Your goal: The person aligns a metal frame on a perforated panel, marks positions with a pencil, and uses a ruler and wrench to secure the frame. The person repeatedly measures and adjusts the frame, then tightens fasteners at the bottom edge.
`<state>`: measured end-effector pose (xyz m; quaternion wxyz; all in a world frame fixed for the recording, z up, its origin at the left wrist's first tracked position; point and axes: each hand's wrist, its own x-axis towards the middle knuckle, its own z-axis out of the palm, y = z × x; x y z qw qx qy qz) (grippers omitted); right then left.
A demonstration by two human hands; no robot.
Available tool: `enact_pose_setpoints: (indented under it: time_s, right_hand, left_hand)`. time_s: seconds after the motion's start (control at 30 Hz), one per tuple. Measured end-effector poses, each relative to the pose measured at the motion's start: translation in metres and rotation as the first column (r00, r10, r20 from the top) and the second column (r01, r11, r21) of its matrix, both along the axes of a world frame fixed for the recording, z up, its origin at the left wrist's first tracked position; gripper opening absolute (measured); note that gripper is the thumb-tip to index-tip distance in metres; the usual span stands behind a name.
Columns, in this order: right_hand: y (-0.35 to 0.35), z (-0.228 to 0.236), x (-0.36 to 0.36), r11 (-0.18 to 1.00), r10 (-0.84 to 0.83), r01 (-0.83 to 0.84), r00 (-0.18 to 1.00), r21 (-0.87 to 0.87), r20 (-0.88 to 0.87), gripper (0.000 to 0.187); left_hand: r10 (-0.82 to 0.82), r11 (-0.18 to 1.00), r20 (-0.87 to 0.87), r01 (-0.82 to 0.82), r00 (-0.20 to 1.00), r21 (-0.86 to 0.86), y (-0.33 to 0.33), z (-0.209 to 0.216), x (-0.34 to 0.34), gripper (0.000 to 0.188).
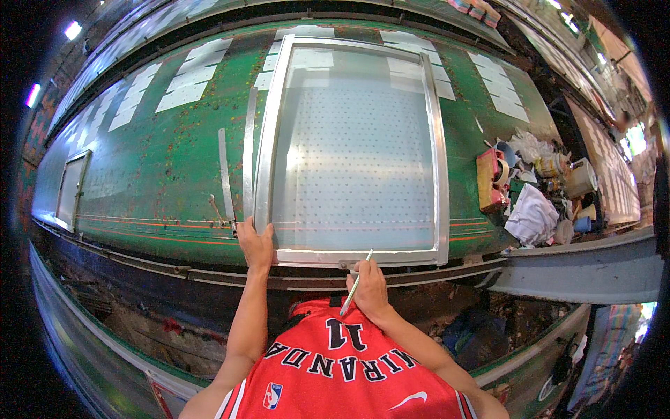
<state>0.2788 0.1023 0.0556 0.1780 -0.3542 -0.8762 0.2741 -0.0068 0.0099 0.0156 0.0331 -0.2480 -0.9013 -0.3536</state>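
Note:
A large silver metal frame (440, 167) with translucent mesh, patterned with rows of tiny dots, lies in front of me. It looks like a printing screen. My left hand (256, 244) grips its near left corner, thumb on the inner side and fingers round the outer edge. Just below the near rail, my right hand (370, 288) pinches a slim pale green and white stick (354, 286), like a pen or thin brush. Its upper tip reaches the near rail's inner edge. A small metal bracket (347, 265) sits at the rail beside this hand.
The frame rests on a long green table (174, 140) with white sheets (192, 77) along it. Left of the frame lie two metal strips (225, 167) and a wrench (215, 206). At right sit a red tape dispenser (491, 180), a white cloth (532, 215) and several containers. A metal rail (433, 277) edges the table.

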Motion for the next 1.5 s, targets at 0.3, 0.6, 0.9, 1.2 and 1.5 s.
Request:
enact_pose_setpoints:
  time_s: [0.3,0.6,0.9,1.2,1.5]
  right_hand:
    - [0.003,-0.008,-0.002,1.0,0.015,-0.015,0.998,-0.007,-0.058,0.03]
    - [0.032,-0.005,0.008,0.983,-0.023,0.063,0.975,0.174,-0.219,0.028]
    - [0.147,-0.023,0.067,0.861,-0.358,0.392,0.92,0.326,-0.16,0.029]
    - [0.213,-0.068,0.109,0.881,-0.447,0.461,0.885,0.111,-0.126,0.047]
    - [0.218,-0.076,0.115,0.883,-0.397,0.429,0.899,0.191,-0.184,0.036]
  left_hand:
    - [-0.004,1.0,0.002,0.004,1.0,0.016,-0.001,-0.003,-0.002,0.051]
    - [-0.001,0.999,-0.004,0.001,1.0,0.036,-0.002,-0.008,-0.001,0.052]
    - [0.025,0.998,-0.054,-0.022,0.998,0.052,-0.006,-0.022,0.0,0.049]
    - [0.03,0.998,0.035,-0.032,0.999,0.06,-0.006,-0.026,0.001,0.05]
    - [0.049,0.999,0.019,-0.049,0.999,0.003,-0.009,-0.027,0.011,0.051]
